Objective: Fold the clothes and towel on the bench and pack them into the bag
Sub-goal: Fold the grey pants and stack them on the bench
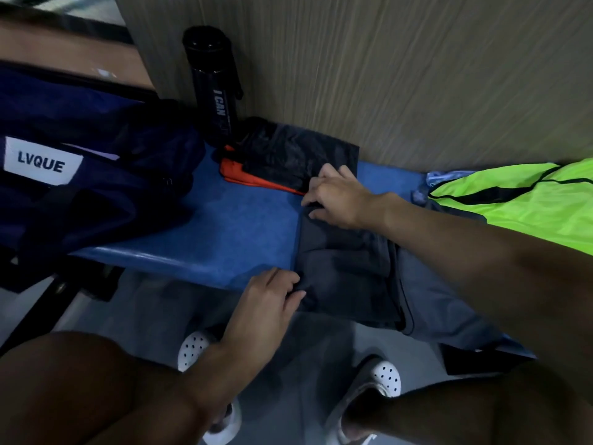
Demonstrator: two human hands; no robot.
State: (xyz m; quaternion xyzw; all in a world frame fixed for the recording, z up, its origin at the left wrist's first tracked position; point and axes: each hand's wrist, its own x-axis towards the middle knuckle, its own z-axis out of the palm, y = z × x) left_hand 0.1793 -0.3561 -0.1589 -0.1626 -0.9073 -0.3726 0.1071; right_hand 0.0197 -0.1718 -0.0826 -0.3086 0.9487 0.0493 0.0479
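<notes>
— Where is the soft dark grey cloth (346,261)?
— On the blue padded bench (231,226), near the middle, hanging a bit over the front edge.
— What do the hands do?
— The left hand (266,303) pinches its corner at the front edge. The right hand (340,200) pinches its far corner.
— And the bag?
— The big navy blue fabric bag (96,194) sits on the left end. A bright green vest (513,203) lies on the right end.

A blue textured bench (244,226) stood against a beige wood-grain panel wall (417,75). Below it lay a smooth grey floor (144,309), dimly lit. A brown wooden surface (64,49) showed at upper left, blurred.
</notes>
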